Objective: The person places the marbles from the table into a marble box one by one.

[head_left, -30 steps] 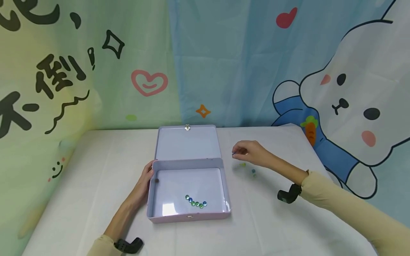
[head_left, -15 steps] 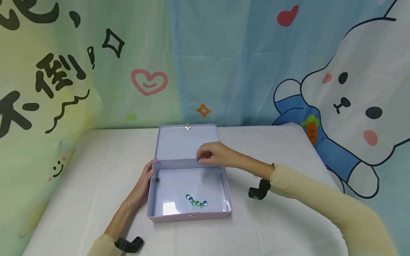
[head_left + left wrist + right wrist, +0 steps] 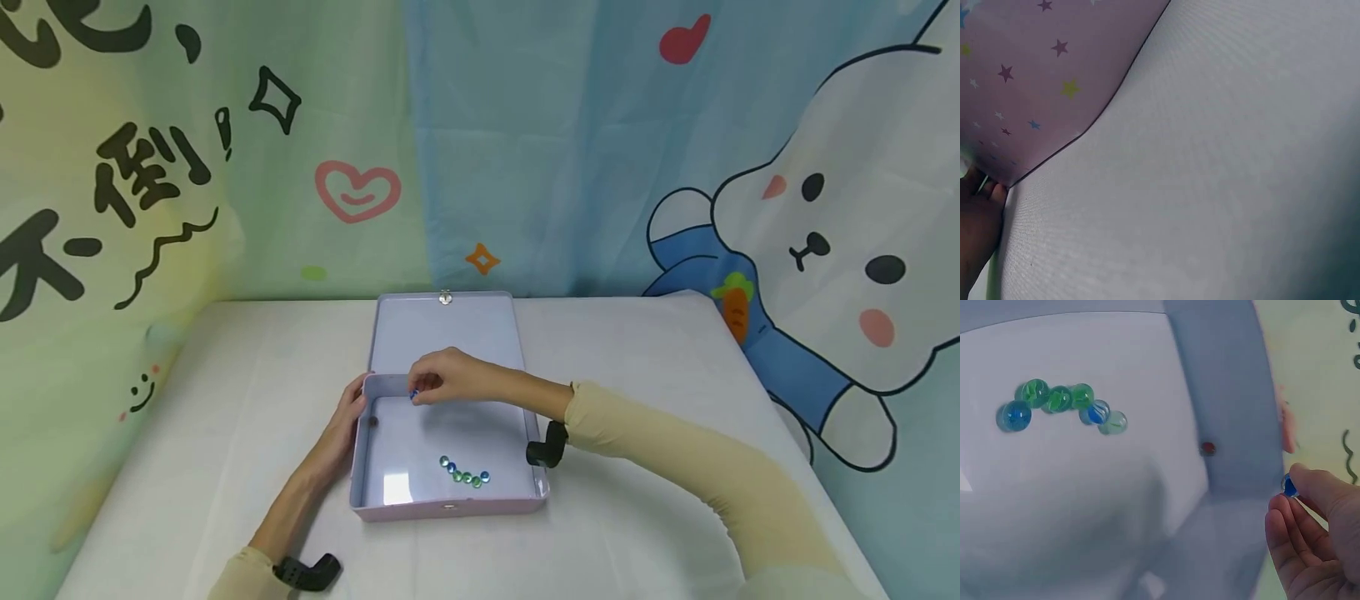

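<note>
A shallow lilac tin box (image 3: 386, 492) lies on the table with its lid (image 3: 450, 329) folded back. My left hand (image 3: 347, 421) holds the box at its back left corner, fingers around the corner. Over the back left part of the box, my right hand (image 3: 450, 377) pinches a blue glass marble (image 3: 1289, 485) between thumb and fingers. Several green and blue marbles (image 3: 467, 477) form a curved row on the box floor towards the front. One dark reddish marble (image 3: 1208, 449) rests against the left wall.
A white cloth (image 3: 637, 517) covers the table. Behind it hangs a printed curtain (image 3: 495, 150) with a cartoon rabbit. The front of the box has a small metal clasp part (image 3: 449, 507), and the lid carries a latch (image 3: 446, 297).
My right hand has carried the blue marble leftward from the table right of the box, over its back edge, to above the inside. My left hand keeps its place at the corner.
</note>
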Demonstrator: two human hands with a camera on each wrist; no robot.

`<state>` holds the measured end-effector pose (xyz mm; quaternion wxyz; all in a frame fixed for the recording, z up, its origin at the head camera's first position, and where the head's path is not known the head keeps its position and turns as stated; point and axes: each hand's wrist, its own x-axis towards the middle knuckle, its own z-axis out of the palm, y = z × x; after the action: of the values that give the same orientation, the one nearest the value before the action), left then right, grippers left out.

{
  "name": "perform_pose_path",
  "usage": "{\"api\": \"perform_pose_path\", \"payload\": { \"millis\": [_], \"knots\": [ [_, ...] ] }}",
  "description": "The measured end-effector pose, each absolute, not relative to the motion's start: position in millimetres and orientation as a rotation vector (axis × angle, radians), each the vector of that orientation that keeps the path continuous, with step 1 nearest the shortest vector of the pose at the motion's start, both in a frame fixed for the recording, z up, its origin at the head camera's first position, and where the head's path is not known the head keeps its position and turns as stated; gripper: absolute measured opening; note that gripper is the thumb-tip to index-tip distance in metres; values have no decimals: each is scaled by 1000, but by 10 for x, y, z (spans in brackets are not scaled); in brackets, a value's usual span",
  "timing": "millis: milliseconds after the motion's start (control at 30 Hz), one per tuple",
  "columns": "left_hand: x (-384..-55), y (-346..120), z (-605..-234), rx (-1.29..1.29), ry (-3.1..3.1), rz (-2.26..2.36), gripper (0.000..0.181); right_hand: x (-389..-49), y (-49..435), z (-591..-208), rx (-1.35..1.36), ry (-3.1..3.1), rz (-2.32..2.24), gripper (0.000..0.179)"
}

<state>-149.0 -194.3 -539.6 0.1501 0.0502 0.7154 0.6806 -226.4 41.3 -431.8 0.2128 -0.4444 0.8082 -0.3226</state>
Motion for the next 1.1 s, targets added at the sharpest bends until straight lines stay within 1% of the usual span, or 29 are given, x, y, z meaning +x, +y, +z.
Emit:
{"api": "perform_pose_path", "payload": {
  "millis": [300, 500, 1100],
  "knots": [
    [-1506, -1954, -5380, 161, 2081, 1928, 52, -2174, 95, -4628, -1260, 2210, -660, 10],
    [-1509, -1950, -5390, 168, 2076, 1949, 53, -2154, -40, -4733, -1266, 2222, -640, 11],
    [-1488, -1948, -5400, 182, 2073, 1950, 53, -2149, -107, -4896, -1334, 2277, -515, 11]
  ]
}}
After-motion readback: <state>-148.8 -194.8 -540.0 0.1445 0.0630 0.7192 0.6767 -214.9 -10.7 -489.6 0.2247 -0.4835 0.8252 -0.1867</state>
